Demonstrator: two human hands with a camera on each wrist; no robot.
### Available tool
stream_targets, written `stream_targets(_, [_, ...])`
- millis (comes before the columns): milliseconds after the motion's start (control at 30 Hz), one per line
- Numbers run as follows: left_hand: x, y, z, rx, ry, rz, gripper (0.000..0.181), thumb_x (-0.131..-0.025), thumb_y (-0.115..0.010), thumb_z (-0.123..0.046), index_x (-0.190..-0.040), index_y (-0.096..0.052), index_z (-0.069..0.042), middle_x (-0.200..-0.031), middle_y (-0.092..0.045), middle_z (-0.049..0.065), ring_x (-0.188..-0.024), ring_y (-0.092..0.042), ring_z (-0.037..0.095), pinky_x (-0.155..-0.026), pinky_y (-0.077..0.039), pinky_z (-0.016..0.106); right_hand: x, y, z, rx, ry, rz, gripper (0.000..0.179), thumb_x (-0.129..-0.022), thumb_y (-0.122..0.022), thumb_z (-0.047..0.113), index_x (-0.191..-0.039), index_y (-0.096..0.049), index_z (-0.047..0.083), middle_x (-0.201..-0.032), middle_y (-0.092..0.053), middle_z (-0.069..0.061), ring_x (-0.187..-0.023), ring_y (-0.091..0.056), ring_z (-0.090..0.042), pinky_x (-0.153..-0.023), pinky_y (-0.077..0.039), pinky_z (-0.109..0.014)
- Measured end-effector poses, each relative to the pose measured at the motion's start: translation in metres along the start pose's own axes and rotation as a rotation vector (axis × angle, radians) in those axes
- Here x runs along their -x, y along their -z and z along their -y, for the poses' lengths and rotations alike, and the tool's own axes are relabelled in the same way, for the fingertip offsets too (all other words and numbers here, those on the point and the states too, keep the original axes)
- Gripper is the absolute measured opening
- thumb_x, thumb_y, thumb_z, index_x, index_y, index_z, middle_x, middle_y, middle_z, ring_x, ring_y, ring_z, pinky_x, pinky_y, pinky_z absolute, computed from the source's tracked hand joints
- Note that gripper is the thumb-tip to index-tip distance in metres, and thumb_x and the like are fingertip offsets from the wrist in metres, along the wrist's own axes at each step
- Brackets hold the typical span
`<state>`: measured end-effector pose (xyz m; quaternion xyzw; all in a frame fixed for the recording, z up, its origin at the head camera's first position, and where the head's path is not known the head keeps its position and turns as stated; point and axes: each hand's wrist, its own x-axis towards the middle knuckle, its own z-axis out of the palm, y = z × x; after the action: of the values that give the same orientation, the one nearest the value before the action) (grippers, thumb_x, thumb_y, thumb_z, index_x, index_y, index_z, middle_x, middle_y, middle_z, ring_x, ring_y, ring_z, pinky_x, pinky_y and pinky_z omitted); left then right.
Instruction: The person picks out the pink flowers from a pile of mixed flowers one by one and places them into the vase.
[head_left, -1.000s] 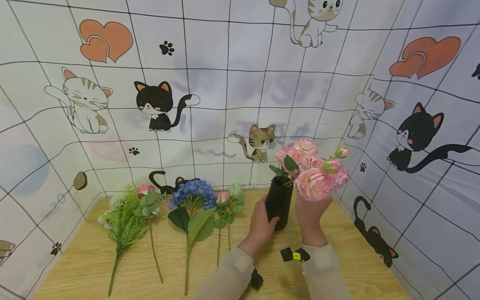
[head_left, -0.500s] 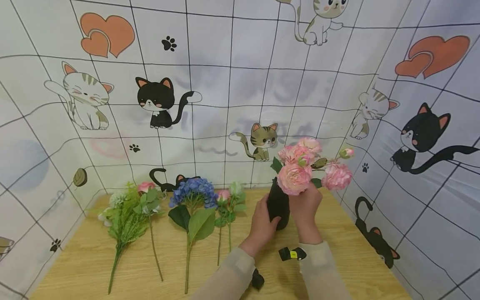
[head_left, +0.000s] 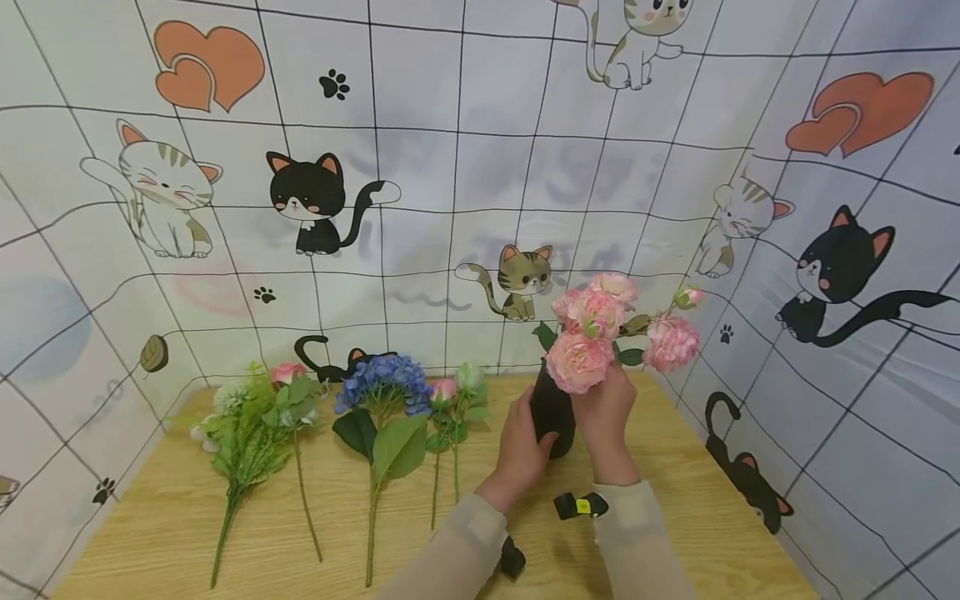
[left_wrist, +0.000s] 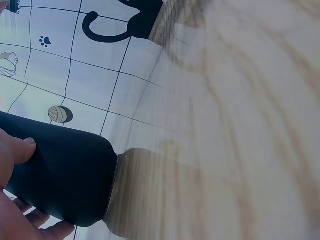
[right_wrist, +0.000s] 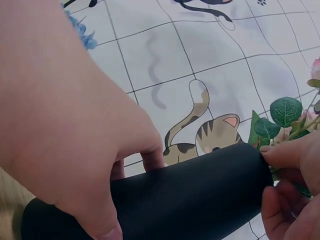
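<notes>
My left hand [head_left: 521, 446] grips a black vase [head_left: 553, 417] on the wooden table, thumb on the near side. In the left wrist view its fingers [left_wrist: 55, 231] wrap the vase close to its base. Pink peonies [head_left: 579, 362] with green leaves rise at the vase's mouth. My right hand [head_left: 609, 415] is just under the blooms, its fingers curled around the stems. In the right wrist view, that hand's thumb [right_wrist: 280, 152] lies right at the vase rim beside the leaves. The lower stems are hidden by the hand and the vase.
To the left lie a blue hydrangea [head_left: 386, 383], a leafy bunch [head_left: 251, 442] with white flowers, a pink rose [head_left: 287, 373] and two slim stems topped by a pink bud [head_left: 444, 390] and a white bud [head_left: 470, 375]. A cat-print curtain [head_left: 420, 175] encloses the table.
My right hand has moved left and slightly down, toward the vase, with the peonies. The blooms have turned and spread apart. My left hand keeps its grip on the vase.
</notes>
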<state>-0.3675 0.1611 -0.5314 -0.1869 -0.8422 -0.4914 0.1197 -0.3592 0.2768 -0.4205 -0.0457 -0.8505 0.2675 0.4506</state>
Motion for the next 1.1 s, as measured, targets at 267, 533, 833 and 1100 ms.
stream_targets(267, [0.000,-0.002,0.003,0.000,0.001,0.005,0.079,-0.100,-0.075,-0.014,-0.164,-0.030,-0.003,-0.154,-0.049,0.021,-0.143,-0.054,0.036,-0.119,-0.046,0.052,-0.002,0.004,-0.007,-0.029,-0.010,0.073,0.032,-0.090,-0.082,0.022,-0.108,-0.075,-0.004,-0.098,-0.079,-0.025,-0.097,-0.075,-0.045,-0.085,-0.060,-0.061])
stream_targets(533, [0.000,-0.003,0.005,-0.006,0.005,0.010,0.080,-0.100,-0.075,-0.016,-0.165,-0.029,-0.005,-0.154,-0.050,0.020,-0.143,-0.054,0.036,-0.119,-0.046,0.051,-0.003,0.017,-0.004,-0.005,0.027,0.135,0.028,-0.087,-0.085,0.020,-0.098,-0.075,-0.005,-0.084,-0.076,-0.025,-0.085,-0.074,-0.048,-0.075,-0.059,-0.062])
stream_targets(833, [0.003,-0.003,0.008,0.018,-0.001,0.010,0.080,-0.100,-0.075,-0.014,-0.165,-0.029,-0.004,-0.155,-0.049,0.020,-0.143,-0.053,0.036,-0.119,-0.045,0.053,-0.003,0.031,-0.005,-0.005,0.023,0.188,0.024,-0.087,-0.085,0.017,-0.089,-0.075,-0.005,-0.075,-0.075,-0.022,-0.072,-0.073,-0.043,-0.065,-0.057,-0.057])
stream_targets(1100, [0.002,-0.002,0.005,0.013,0.002,0.011,0.079,-0.101,-0.074,-0.015,-0.165,-0.029,-0.005,-0.155,-0.049,0.021,-0.144,-0.053,0.036,-0.120,-0.045,0.052,-0.007,0.045,-0.005,0.008,-0.009,0.288,0.025,-0.085,-0.087,0.018,-0.093,-0.078,-0.004,-0.083,-0.078,-0.022,-0.077,-0.076,-0.041,-0.069,-0.060,-0.054])
